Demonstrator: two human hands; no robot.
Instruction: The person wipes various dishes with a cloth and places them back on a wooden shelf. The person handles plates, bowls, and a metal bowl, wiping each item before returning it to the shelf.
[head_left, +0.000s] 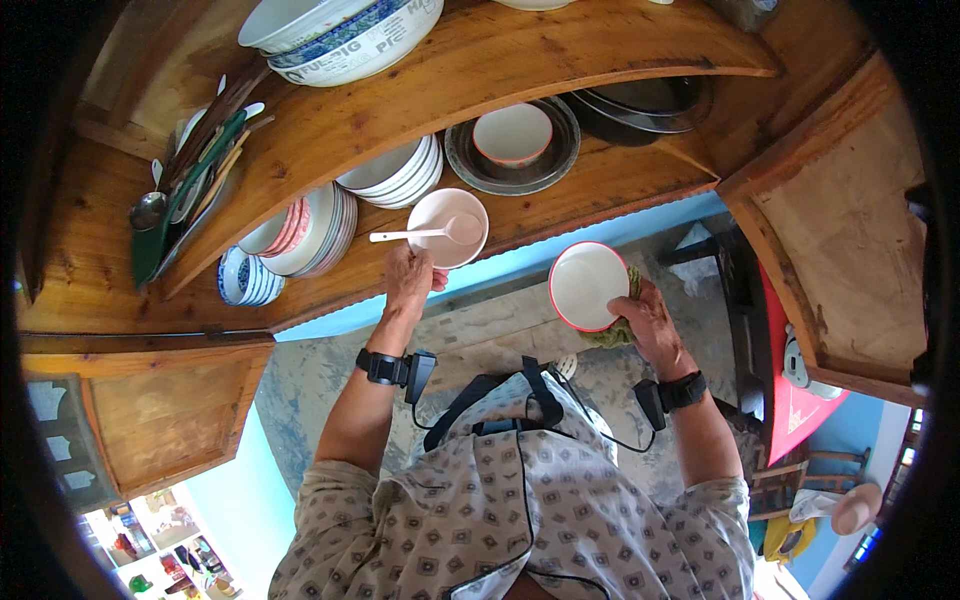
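My left hand (411, 281) grips the near edge of a small pale bowl (435, 257) at the front of the wooden cabinet shelf. A white spoon (409, 235) lies in that bowl, its handle sticking out to the left. Whether the bowl rests on the shelf or is held just off it, I cannot tell. In my right hand (651, 322) is a white bowl with a red rim (589, 285), tilted so its inside faces me, thumb over the rim. A green cloth (611, 335) is bunched between that hand and the bowl's outside.
Stacked bowls (401, 176), plates (319, 236) and small blue-patterned bowls (251, 277) line the shelf. A metal basin (555, 161) holds another red-rimmed bowl (512, 135). Utensils (199, 187) lie at left. Cabinet doors (161, 416) stand open on both sides; an upper shelf (450, 67) overhangs.
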